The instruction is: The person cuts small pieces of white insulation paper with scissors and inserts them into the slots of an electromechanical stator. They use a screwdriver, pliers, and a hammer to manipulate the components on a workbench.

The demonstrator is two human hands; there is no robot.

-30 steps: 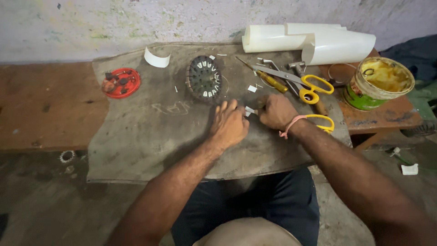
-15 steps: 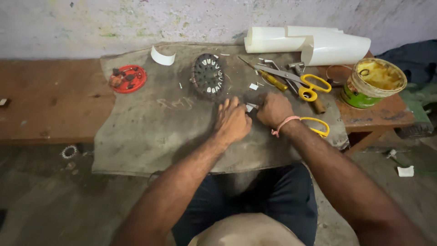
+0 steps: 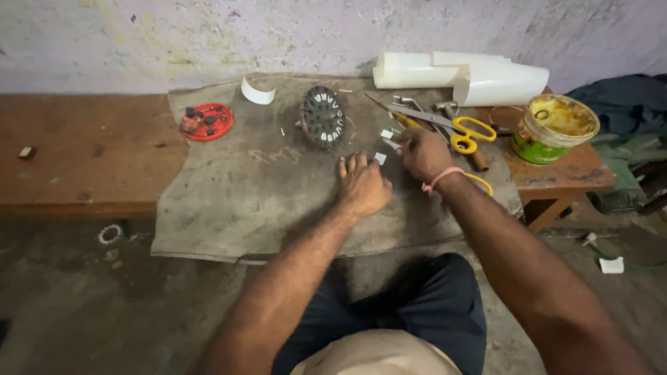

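Head view: one frame, looking down on a low wooden bench against a stained wall; a grey cloth covers its middle.
Rolled white sheet: largest item, at the cloth's back right corner; judged light, springy, easy to crease.
Paint tin: on the bench's right end, open, yellow residue inside; contents not readable.
Stator core: round, dark, slotted, at the cloth's back edge near centre; judged heavy and rigid, best gripped by the outer rim, since the white slot liners look delicate.
Red lid: back left of the cloth, holding small dark parts too small to identify.
Scissors: yellow handles, just behind the right hand, among other metal tools that overlap and cannot be separated.
Left hand: palm down on the cloth, fingers spread and loose, gripping nothing.
Right hand: fingers curled tight; whatever they pinch is hidden by the knuckles.
Paper slips: small white pieces on the cloth between the hands and the core; judged feather-light, flimsy, best pinched at an edge.
Cut off: bench's right end partly hidden by the forearm.
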